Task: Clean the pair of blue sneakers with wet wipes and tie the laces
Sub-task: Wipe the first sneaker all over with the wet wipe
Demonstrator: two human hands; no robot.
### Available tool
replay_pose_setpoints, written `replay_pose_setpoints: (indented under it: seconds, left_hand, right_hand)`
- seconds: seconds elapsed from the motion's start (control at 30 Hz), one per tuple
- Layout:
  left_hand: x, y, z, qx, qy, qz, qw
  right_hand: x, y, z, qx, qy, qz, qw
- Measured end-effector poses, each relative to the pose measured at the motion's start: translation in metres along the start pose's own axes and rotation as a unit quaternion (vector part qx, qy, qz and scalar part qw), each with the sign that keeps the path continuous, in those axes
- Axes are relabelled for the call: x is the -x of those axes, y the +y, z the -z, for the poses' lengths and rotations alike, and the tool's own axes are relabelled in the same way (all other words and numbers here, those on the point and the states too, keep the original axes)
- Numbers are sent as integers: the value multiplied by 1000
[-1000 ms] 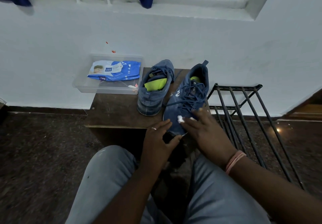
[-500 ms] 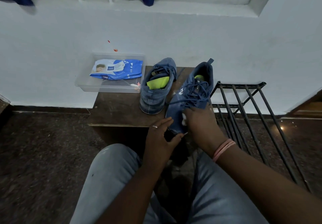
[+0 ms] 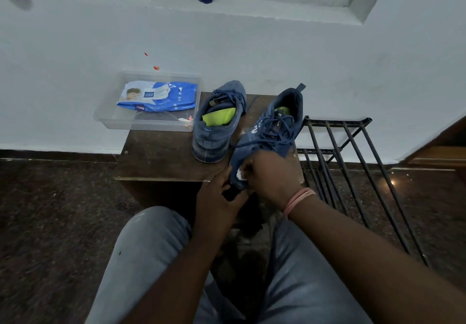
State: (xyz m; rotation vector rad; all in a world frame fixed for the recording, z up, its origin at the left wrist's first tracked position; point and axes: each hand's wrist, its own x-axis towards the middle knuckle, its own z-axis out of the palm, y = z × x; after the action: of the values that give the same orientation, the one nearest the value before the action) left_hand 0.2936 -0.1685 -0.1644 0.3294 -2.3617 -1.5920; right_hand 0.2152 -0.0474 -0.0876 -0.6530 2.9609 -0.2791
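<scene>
We are at the wiping step: our right hand (image 3: 271,175) pinches a crumpled white wet wipe (image 3: 240,174) against the toe of the blue knit sneaker (image 3: 267,134) at the dark wooden worktop's (image 3: 161,157) five o'clock edge, while our left hand (image 3: 218,199) grips its toe. Its laces lie loose; tying comes next, we judge. At ten o'clock, a clear plastic tray (image 3: 111,122) holds the blue wipes packet (image 3: 157,97).
</scene>
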Motion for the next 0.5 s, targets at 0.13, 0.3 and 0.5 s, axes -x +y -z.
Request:
replay_pose_setpoints:
  seconds: [0.13, 0.3, 0.5]
  left_hand:
    - [0, 3, -2, -11, 2, -8, 1000]
    - [0, 0, -1, -12, -4, -2, 1000]
    - [0, 0, -1, -7, 6, 0, 1000]
  right_hand:
    - [-1, 2, 2, 72, 86, -50, 992]
    - [-2, -11, -4, -46, -16, -40, 998]
    - [4, -16, -3, -24, 19, -56, 998]
